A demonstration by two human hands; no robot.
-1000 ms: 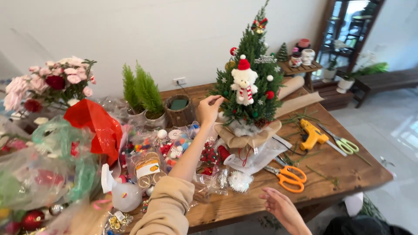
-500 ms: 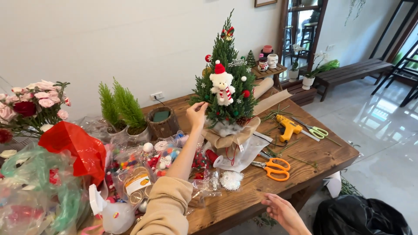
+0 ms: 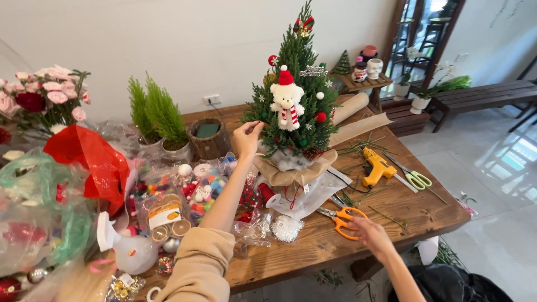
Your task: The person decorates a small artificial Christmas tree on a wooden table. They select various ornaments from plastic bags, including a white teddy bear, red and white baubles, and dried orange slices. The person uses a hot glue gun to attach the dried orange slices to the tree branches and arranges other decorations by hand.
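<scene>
On the wooden table [image 3: 313, 246], small tree [image 3: 296, 106] already carries ornaments; left hand [image 3: 247, 138] pinches its branch, right hand [image 3: 370, 235] hovers slack-fingered, empty, beside orange scissors [image 3: 342, 218].

Colours from my feed: the little tree [image 3: 296, 112] is deep green with red and white baubles, plus a white teddy [image 3: 287, 103] in a red hat and red-and-white striped scarf. Its base wrap [image 3: 293, 173] is tan kraft. The scissors [image 3: 342, 218] near my right hand [image 3: 372, 237] have orange handles, the glue gun [image 3: 376, 168] is yellow-orange, and the other scissors [image 3: 415, 179] are pale green. The counter [image 3: 414, 210] is warm brown wood. My sleeve [image 3: 198, 268] is beige. Red bag [image 3: 89, 159], pink roses [image 3: 47, 95].
</scene>
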